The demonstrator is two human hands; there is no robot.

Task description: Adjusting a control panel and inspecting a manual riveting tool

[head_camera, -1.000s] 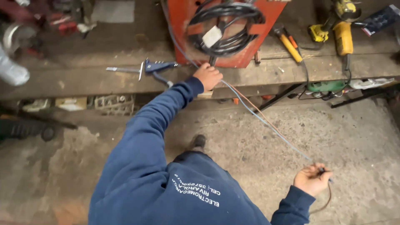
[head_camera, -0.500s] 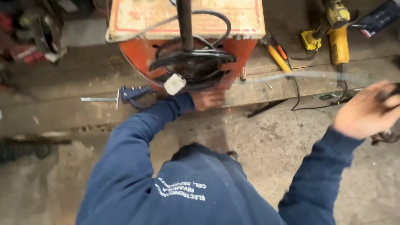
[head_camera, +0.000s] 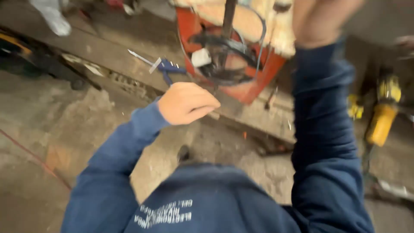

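Pretty blurry shot, but here's what shows. The left hand (head_camera: 186, 102) is curled into a loose fist, knuckles up, hovering over the front edge of the long wooden bench (head_camera: 108, 60), right in front of the red machine (head_camera: 241, 82). Honestly can't tell if there's anything pinched inside that fist; nothing clear pokes out of it. The right hand (head_camera: 321, 21) is raised way up close to the camera at the top of the view, badly smeared, fingers seem closed, but whether it's gripping something I can't tell either. Both arms are in dark blue sleeves. The red machine sits on the bench, with a coil of black cable (head_camera: 224, 47) hung on it and a small white tag (head_camera: 201, 57) on the cable. Just left of the hand, on the bench, lie blue-handled pliers (head_camera: 166, 67) with a thin metal tip pointing toward the far left end. Over near the right end of the bench there's a yellow power tool (head_camera: 383, 116), well apart from both hands. Below it all is a rough concrete floor (head_camera: 51, 129).
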